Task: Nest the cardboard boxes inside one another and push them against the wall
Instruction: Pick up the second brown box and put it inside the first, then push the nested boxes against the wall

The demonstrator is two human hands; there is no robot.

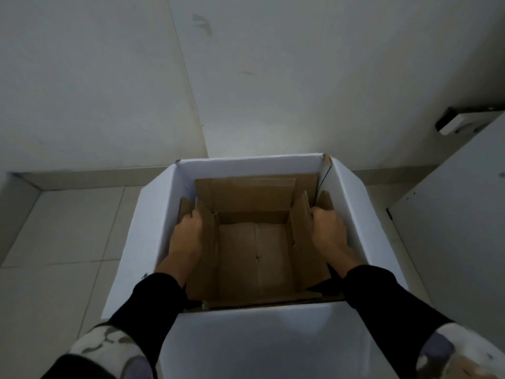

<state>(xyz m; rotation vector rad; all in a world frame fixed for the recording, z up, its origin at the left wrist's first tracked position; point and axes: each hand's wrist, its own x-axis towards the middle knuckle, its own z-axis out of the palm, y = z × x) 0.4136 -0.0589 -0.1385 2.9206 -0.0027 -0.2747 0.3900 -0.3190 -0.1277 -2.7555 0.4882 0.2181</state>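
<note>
A large white cardboard box [246, 340] stands open on the floor in front of me, its flaps spread outward. Inside it sits a smaller brown cardboard box [257, 258], also open and empty. My left hand [185, 236] grips the brown box's left flap, fingers curled over its top edge. My right hand [328, 231] grips the right flap the same way. Both forearms in black sleeves reach down into the white box. The white box's far side lies close to the wall [246, 77]; whether it touches the wall I cannot tell.
The pale tiled wall rises straight ahead, with a low skirting ledge [82, 179] at its foot. A white cabinet or door panel [451, 228] stands at the right, with a dark-edged fitting [459, 123] above it. Tiled floor [60, 255] stretches to the left.
</note>
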